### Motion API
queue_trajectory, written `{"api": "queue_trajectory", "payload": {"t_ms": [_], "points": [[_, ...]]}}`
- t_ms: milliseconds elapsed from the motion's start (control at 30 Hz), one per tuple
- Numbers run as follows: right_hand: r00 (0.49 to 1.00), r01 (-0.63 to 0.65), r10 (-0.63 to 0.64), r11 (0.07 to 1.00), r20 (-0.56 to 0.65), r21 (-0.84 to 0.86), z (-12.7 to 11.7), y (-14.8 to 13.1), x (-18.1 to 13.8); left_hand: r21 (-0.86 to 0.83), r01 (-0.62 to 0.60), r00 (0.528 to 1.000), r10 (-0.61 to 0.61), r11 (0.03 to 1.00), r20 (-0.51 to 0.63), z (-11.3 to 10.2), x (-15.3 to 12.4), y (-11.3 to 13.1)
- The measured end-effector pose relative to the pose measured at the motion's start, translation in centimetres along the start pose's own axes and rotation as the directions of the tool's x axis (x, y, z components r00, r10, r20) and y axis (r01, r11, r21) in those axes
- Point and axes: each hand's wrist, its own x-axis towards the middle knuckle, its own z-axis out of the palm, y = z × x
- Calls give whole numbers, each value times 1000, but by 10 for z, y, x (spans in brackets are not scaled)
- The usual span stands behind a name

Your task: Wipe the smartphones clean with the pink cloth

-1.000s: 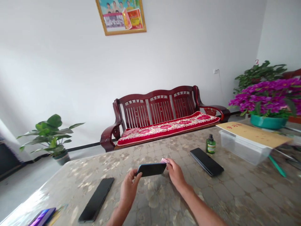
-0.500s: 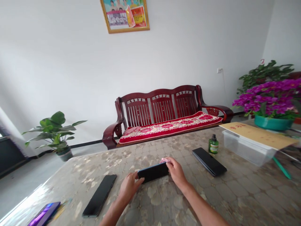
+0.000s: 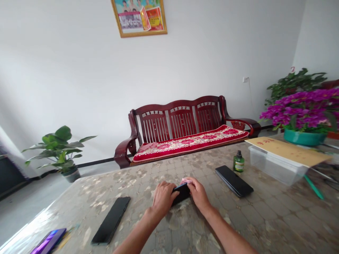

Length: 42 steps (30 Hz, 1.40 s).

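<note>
Between my hands a black smartphone (image 3: pixel 182 196) stands on its long edge, tilted, its dark screen facing me. My left hand (image 3: pixel 163 197) is closed over the phone's left part and hides much of it. At the phone's right end my right hand (image 3: pixel 198 192) grips it, with a crumpled pink cloth (image 3: pixel 186 181) pinched in the fingers against the top edge. To the left another black smartphone (image 3: pixel 111 220) lies flat on the table, and right of my hands lie stacked black phones (image 3: pixel 234 180).
A purple phone (image 3: pixel 49 241) lies at the table's near left. On the right stand a green bottle (image 3: pixel 238 162), a clear plastic box (image 3: pixel 275 165) under a brown envelope (image 3: pixel 286 150), a green pen (image 3: pixel 314 187) and a flower pot (image 3: pixel 304 137). A wooden sofa (image 3: pixel 182 123) is behind the table (image 3: pixel 148 169).
My left hand has slid right from the phone's left end and now covers more of it. The right hand keeps its hold at the right end. The view has shifted slightly.
</note>
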Motion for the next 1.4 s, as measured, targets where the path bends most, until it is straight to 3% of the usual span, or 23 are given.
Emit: {"api": "queue_trajectory", "payload": {"t_ms": [167, 333, 433, 533, 633, 767, 900, 1133, 1267, 1400], "points": [[999, 34, -34, 999, 20, 6, -2, 0, -6, -50, -46, 997, 43, 998, -63, 9, 16, 25], [985, 168, -164, 982, 52, -91, -12, -5, -9, -171, -106, 974, 67, 980, -219, 11, 9, 21], [942, 334, -314, 897, 116, -289, -21, -13, -9, -267, -106, 936, 5, 958, -353, 8, 4, 9], [905, 425, -377, 786, 197, -448, -30, -23, -7, -381, -104, 882, -92, 918, -461, 9, 2, -2], [905, 422, -365, 717, 217, -555, -37, -34, -4, -491, -106, 831, -195, 865, -521, 14, 0, -7], [930, 357, -326, 696, 170, -623, -44, -49, 1, -614, -141, 775, -299, 777, -556, 24, -8, -2], [929, 369, -282, 665, 240, -649, -46, -62, 1, -705, -186, 729, -386, 684, -566, 32, -20, 2], [904, 401, -259, 792, 342, -460, -29, -70, -8, -553, -182, 670, -310, 813, -675, 34, -44, -5], [914, 359, -222, 832, 340, -423, -19, -78, -14, -493, -239, 671, -224, 837, -707, 34, -55, -7], [936, 318, -211, 847, 281, -427, -13, -84, -19, -481, -272, 709, -164, 834, -686, 40, -60, -10]]}}
